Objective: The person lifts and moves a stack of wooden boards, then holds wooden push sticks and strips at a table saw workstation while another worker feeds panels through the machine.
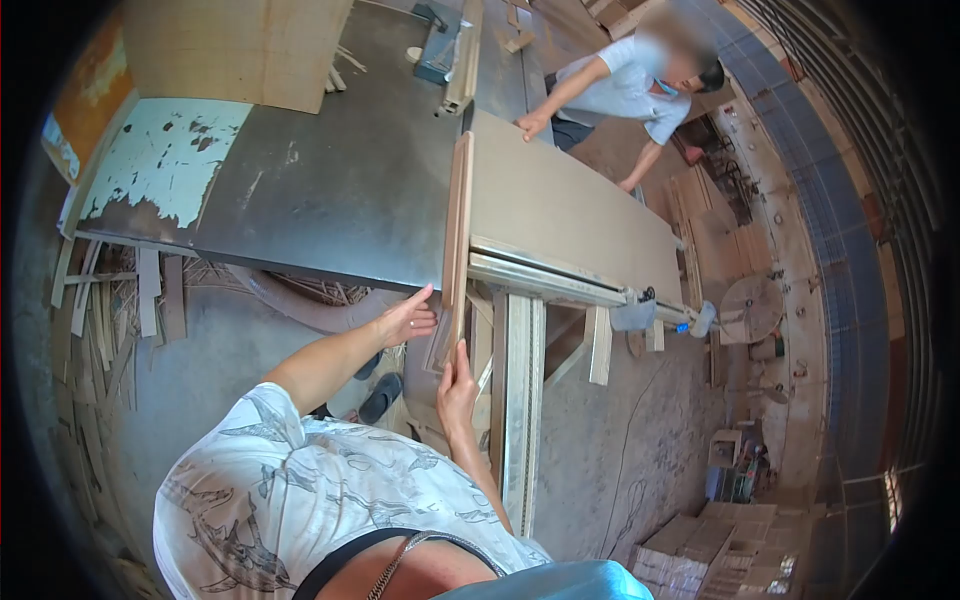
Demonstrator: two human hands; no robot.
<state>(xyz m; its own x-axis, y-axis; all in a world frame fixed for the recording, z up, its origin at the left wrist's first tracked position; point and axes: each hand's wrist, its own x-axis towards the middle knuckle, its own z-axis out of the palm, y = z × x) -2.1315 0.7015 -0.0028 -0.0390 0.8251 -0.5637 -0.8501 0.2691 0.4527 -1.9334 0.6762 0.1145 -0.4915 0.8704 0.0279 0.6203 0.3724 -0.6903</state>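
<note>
A long, narrow wooden board (457, 230) lies along the right side of the dark machine table (330, 190), its near end jutting past the table edge. At that end my right hand (457, 388) grips the board, with the thumb up along its side. My left hand (408, 318) is open beside the board, just below the table's front edge, with its fingers spread. Against the board's right side lies a large brown panel (570, 210). A co-worker's hands (533, 125) rest on the far edge of that panel.
A metal rail (545, 280) runs along the panel's near side, above an upright metal post (522, 410). A blue-grey machine part (438, 50) stands at the back. Offcuts (120, 310) lean at the left, a thick hose (300, 305) lies below the table, and stacked boards (700, 545) sit lower right.
</note>
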